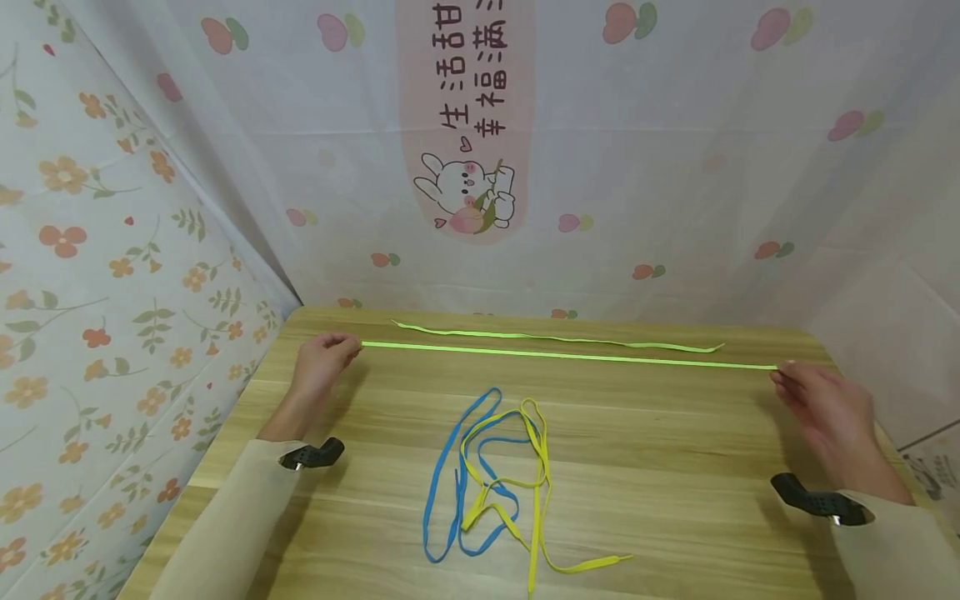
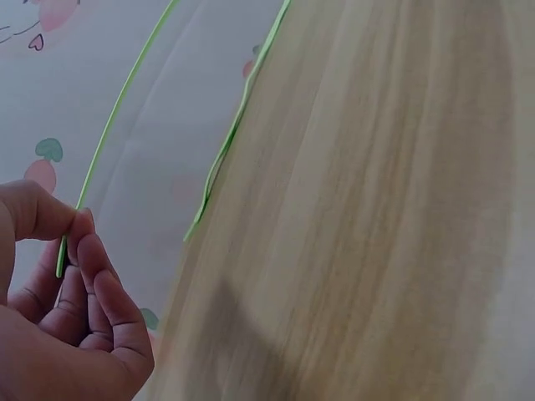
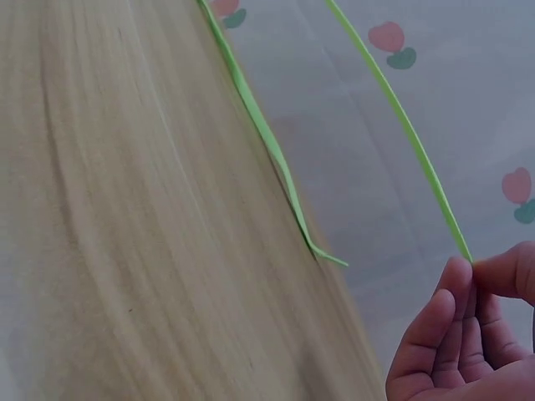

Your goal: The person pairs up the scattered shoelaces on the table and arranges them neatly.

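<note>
A light green shoelace (image 1: 562, 356) is stretched nearly straight between both hands, raised off the table. My left hand (image 1: 321, 367) pinches one end between thumb and forefinger; a short tip pokes out below the fingers in the left wrist view. At the other end, my right hand (image 1: 828, 412) pinches the lace with thumb and fingertips. Behind it, a second green shoelace (image 1: 517, 336) lies slightly wavy along the table's back edge. Nearer the front, a blue shoelace (image 1: 430, 508) and a yellow shoelace (image 1: 536, 533) lie loosely tangled in loops.
The wooden table (image 1: 675, 467) ends at a printed white cloth (image 1: 600, 150) hanging behind it. Another flowered cloth (image 1: 112, 292) hangs along the left side. Each sleeve has a black wrist mount (image 1: 313, 455) sticking out of it.
</note>
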`<state>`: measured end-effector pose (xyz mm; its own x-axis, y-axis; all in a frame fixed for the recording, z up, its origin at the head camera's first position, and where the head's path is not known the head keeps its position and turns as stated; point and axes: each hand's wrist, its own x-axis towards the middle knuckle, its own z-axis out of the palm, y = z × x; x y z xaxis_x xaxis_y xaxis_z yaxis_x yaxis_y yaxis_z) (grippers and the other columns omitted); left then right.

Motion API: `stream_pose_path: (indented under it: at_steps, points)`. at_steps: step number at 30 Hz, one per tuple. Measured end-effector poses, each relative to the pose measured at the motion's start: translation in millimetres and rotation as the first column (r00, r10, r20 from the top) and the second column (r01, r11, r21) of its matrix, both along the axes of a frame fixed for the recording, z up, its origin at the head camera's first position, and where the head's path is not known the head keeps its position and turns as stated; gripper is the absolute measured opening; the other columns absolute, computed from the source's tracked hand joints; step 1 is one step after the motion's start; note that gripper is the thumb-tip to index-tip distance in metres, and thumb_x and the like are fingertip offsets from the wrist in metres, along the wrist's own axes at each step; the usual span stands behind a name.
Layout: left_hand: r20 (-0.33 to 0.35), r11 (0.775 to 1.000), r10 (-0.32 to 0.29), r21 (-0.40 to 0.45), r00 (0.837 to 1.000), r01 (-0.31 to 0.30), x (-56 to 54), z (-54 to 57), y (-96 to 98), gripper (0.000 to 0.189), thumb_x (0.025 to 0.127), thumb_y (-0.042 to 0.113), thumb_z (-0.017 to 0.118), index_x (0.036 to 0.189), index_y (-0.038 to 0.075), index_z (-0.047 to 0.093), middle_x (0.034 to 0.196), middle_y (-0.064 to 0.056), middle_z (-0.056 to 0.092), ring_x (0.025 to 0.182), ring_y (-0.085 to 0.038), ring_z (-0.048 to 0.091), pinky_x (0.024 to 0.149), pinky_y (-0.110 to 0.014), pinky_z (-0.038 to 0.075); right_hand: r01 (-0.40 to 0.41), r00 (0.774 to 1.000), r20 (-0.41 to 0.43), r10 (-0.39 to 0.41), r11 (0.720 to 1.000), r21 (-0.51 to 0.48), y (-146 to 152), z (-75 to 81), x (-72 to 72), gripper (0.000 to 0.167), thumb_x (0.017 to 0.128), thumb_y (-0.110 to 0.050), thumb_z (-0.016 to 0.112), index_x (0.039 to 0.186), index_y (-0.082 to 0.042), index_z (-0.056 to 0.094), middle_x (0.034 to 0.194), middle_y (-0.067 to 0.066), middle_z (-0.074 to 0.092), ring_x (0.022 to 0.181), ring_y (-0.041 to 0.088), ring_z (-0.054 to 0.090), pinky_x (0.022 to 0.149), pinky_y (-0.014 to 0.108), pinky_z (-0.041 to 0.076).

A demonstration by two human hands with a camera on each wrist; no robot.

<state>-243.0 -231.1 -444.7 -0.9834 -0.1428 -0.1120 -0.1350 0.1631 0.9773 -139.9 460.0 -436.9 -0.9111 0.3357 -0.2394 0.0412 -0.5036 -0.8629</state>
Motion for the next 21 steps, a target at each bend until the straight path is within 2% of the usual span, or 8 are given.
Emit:
stream_pose_path:
  at_steps: [4, 8, 15, 21]
  points:
    - [-0.024, 0.997, 0.007, -0.073, 1.000, -0.008, -8.4, -1.9, 3.5, 0.026, 0.105, 0.012, 0.068, 0.119, -0.009, 0.071, 0.091, 0.008, 0.073, 0.093, -0.006, 0.066, 0.090, -0.021, 0.055, 0.002, 1.000, 0.014, -0.002, 1.000, 0.010, -1.5, 2.0, -8.6, 0.029, 0.106, 0.007, 0.064, 0.086, -0.004, 0.082, 0.087, 0.005, 0.079, 0.079, 0.012, 0.078, 0.073, 0.023, 0.062]
    - [-0.034, 0.990, -0.006, -0.142, 0.999, 0.001, -15.0, -3.6, 8.0, 0.030, 0.104, 0.013, 0.070, 0.123, -0.010, 0.072, 0.095, 0.006, 0.074, 0.093, -0.007, 0.065, 0.088, -0.022, 0.054, 0.016, 0.999, 0.040, -0.017, 1.000, 0.016, -3.1, 3.6, -16.0, 0.029, 0.105, 0.006, 0.067, 0.085, -0.005, 0.084, 0.085, 0.004, 0.080, 0.078, 0.012, 0.078, 0.072, 0.023, 0.062]
    - [-0.032, 0.978, -0.026, -0.206, 0.999, 0.019, -27.2, -7.0, 15.5, 0.031, 0.103, 0.017, 0.070, 0.123, -0.005, 0.075, 0.105, -0.003, 0.075, 0.100, -0.017, 0.065, 0.088, -0.029, 0.055, 0.040, 0.997, 0.069, -0.043, 0.998, 0.050, -5.2, 1.1, -28.1, 0.029, 0.101, 0.009, 0.070, 0.080, -0.005, 0.083, 0.081, 0.003, 0.078, 0.073, 0.011, 0.078, 0.068, 0.023, 0.062]
    - [-0.050, 0.941, -0.021, -0.338, 0.999, 0.003, -35.3, -9.0, 20.0, 0.029, 0.101, 0.019, 0.070, 0.120, -0.001, 0.077, 0.113, -0.014, 0.077, 0.098, -0.023, 0.066, 0.081, -0.028, 0.053, 0.079, 0.988, 0.123, -0.091, 0.992, 0.103, -6.9, -2.4, -38.6, 0.029, 0.100, 0.009, 0.071, 0.078, -0.008, 0.082, 0.079, 0.001, 0.078, 0.070, 0.009, 0.077, 0.066, 0.022, 0.062]
